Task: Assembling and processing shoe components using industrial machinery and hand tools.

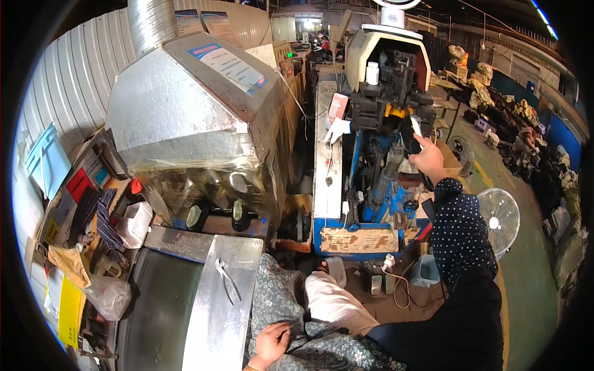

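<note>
My right hand (428, 159) reaches forward to a dark machine (396, 93) with a cream hood. Its index finger is stretched out and the others are partly bent, with nothing visibly gripped. The fingertip is close to a dark piece with a narrow white part (416, 126); I cannot tell whether they touch. My left hand (272, 343) rests on my lap, its fingers curled in on the grey flowered cloth (278, 290) and nothing showing in them. Left of my lap, metal pincers (227, 281) lie on a bare metal plate (216, 315).
A sheet-metal hood (185, 105) rises at the far left above two dark rounded forms. A white bottle (372, 73) stands on the machine; a white glove (336, 130) lies beside it. A round fan (497, 222) is at right. Cables and a blue-grey bin (426, 271) sit below.
</note>
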Demonstrator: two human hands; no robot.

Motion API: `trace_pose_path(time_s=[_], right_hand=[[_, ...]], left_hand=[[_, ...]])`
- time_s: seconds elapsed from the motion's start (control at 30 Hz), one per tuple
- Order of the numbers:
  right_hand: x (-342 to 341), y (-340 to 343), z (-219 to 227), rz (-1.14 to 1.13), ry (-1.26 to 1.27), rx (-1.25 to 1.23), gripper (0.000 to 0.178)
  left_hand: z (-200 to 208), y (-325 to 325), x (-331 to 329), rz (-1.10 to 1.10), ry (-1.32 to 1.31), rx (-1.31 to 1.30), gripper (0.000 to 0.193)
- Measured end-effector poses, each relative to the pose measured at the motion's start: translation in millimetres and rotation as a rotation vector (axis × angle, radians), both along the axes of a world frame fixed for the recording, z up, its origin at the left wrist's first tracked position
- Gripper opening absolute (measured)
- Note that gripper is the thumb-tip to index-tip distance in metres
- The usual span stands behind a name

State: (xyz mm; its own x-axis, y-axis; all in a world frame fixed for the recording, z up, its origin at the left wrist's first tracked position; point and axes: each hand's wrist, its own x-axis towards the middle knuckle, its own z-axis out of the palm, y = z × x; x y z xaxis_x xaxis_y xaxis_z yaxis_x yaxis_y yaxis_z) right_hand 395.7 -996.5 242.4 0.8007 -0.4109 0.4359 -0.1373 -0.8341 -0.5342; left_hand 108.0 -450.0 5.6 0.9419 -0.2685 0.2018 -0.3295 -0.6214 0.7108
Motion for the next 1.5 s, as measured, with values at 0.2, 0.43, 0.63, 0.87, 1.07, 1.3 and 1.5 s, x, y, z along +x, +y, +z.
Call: trace_pose_path(time_s=[0.2,0.43,0.63,0.87,1.07,1.3,1.5], right_hand=[[35,7,10,-0.084,0.347,-0.462,0.075],[14,28,-9,-0.015,0.358,-0.251,0.089],[11,27,-16,-0.069,0.24,-0.28,0.079],[41,18,-6,-0.05,0.282,-0.285,0.079],[77,0,2,-0.05,0.247,-0.242,0.079],[93,-1,15,-0.024,0.236,-0.264,0.079],[94,-5,25,-0.009,0.198,-0.237,0.08]], left_hand=[[-7,-11,8,0.016,-0.079,0.019,0.014],[7,-16,-3,0.09,0.008,0.026,0.023],[-1,-9,1,0.097,0.029,0.053,0.023],[14,-19,3,0.097,0.051,0.047,0.023],[13,-28,-2,0.129,0.026,0.166,0.023],[14,-30,2,0.146,0.014,0.172,0.024],[22,-32,6,0.146,0.05,0.142,0.024]])
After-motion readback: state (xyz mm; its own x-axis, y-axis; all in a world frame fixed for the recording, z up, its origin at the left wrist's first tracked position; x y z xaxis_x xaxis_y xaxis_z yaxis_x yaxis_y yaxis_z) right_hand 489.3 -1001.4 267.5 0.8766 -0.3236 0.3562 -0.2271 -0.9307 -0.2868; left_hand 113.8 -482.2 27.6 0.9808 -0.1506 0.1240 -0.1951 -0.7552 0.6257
